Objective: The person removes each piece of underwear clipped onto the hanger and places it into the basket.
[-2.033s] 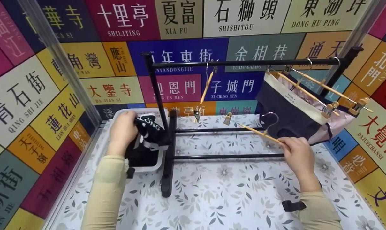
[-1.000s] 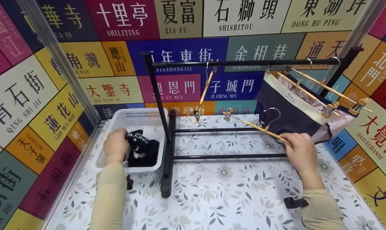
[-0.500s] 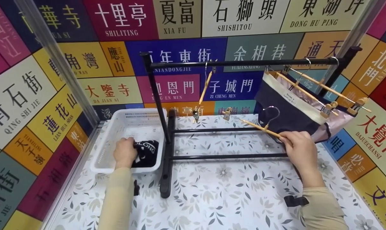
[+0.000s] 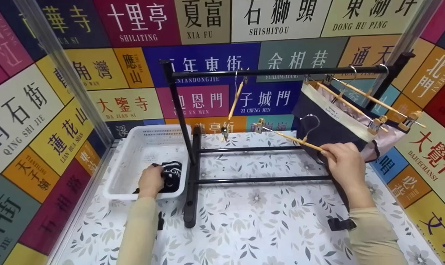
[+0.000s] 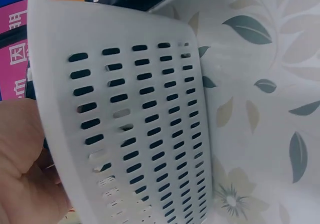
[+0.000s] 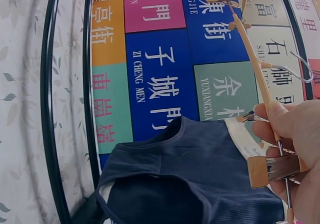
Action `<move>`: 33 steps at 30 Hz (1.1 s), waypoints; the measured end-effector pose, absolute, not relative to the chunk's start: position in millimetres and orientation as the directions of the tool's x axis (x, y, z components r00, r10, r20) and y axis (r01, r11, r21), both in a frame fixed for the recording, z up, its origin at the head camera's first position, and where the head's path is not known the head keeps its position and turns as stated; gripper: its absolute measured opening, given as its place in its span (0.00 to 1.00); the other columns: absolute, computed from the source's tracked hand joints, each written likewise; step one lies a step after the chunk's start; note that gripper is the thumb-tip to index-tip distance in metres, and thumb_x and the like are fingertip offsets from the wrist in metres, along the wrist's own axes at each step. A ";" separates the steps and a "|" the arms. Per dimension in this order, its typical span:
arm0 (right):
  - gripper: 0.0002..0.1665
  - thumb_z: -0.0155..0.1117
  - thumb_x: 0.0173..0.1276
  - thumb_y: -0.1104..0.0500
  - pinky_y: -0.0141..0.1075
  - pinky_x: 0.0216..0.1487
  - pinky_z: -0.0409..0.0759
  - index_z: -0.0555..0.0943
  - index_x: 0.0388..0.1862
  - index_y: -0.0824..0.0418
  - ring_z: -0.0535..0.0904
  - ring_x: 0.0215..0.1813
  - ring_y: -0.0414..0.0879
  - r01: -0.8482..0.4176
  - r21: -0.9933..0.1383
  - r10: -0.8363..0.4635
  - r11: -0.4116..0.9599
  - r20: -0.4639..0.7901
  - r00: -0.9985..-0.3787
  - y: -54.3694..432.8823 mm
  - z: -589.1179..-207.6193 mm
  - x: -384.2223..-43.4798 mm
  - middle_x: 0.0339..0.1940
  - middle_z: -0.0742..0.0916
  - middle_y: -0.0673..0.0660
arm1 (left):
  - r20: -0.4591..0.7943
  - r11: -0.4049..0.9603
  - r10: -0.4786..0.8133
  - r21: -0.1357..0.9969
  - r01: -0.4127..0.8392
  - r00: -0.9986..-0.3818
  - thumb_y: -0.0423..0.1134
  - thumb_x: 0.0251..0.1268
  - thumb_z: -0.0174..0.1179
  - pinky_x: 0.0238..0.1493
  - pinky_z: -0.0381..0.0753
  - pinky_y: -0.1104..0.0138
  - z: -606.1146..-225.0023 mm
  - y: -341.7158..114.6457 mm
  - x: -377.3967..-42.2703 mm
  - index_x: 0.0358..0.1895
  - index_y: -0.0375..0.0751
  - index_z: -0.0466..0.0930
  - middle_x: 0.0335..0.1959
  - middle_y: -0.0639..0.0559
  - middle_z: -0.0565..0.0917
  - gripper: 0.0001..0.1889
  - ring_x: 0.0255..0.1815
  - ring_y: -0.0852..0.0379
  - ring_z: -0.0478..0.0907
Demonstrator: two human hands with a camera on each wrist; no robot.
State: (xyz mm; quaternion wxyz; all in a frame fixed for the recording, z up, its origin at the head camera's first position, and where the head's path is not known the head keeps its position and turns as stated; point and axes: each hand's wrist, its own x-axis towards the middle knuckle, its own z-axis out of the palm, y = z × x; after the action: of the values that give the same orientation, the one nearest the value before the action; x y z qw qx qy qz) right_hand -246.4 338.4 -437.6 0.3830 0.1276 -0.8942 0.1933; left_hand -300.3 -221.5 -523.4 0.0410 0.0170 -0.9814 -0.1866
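My left hand (image 4: 151,181) is down inside the white basket (image 4: 113,176), its fingers gripping a bunched black garment with white lettering (image 4: 173,176). In the left wrist view the basket's slotted wall (image 5: 150,104) hides the fingertips and the cloth. At the right, my right hand (image 4: 343,162) holds a wooden clip hanger (image 4: 294,138) by one end. That hanger carries no garment; its hook points up and a clip sits at its far end. The right wrist view shows the thumb and fingers round the bar (image 6: 260,77), beside the near clip (image 6: 277,170).
A black clothes rack (image 4: 274,72) stands on the leaf-patterned tabletop (image 4: 259,221). Dark underpants (image 4: 318,114) with a cream waistband hang at its right, with a second garment behind. Another bare clip hanger (image 4: 234,101) hangs further left. Sign-printed walls surround the table.
My left hand has lowered the black garment into the basket, then shifted right and slightly down with it. My right hand has raised the hanger slightly, bringing its far clip up.
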 end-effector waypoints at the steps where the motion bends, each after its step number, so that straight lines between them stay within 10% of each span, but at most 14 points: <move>1: 0.06 0.72 0.62 0.66 0.49 0.37 0.69 0.87 0.38 0.62 0.74 0.36 0.58 -0.379 -0.244 -0.085 0.893 0.735 -0.673 338.5 -436.2 -247.0 0.33 0.88 0.59 | 0.075 0.930 -0.045 0.367 -0.014 -0.996 0.30 0.60 0.64 0.49 0.76 0.41 -524.7 -220.9 -300.0 0.44 0.35 0.84 0.43 0.34 0.81 0.10 0.48 0.33 0.78; 15: 0.06 0.71 0.63 0.65 0.49 0.35 0.69 0.87 0.39 0.62 0.74 0.34 0.58 -0.391 -0.207 -0.107 0.897 0.755 -0.646 336.2 -421.3 -253.2 0.33 0.88 0.59 | 0.025 0.924 -0.030 0.383 -0.018 -0.999 0.37 0.63 0.60 0.51 0.73 0.36 -524.9 -214.6 -285.0 0.61 0.30 0.75 0.55 0.28 0.76 0.24 0.56 0.29 0.73; 33: 0.05 0.70 0.65 0.63 0.51 0.35 0.69 0.87 0.39 0.62 0.74 0.34 0.59 -0.352 -0.185 -0.088 0.918 0.769 -0.633 333.7 -401.6 -254.3 0.33 0.88 0.60 | 0.351 0.909 0.004 0.390 0.150 -0.936 0.40 0.60 0.67 0.45 0.75 0.39 -510.6 -182.0 -257.8 0.54 0.32 0.79 0.50 0.32 0.80 0.21 0.50 0.31 0.77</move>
State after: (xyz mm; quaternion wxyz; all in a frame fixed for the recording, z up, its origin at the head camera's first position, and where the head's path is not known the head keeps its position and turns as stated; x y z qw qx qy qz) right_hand -254.3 333.7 -401.6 0.4099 0.1237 -0.8892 0.1609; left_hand -257.8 -182.0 -510.6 0.1738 -0.0398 -0.9613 -0.2101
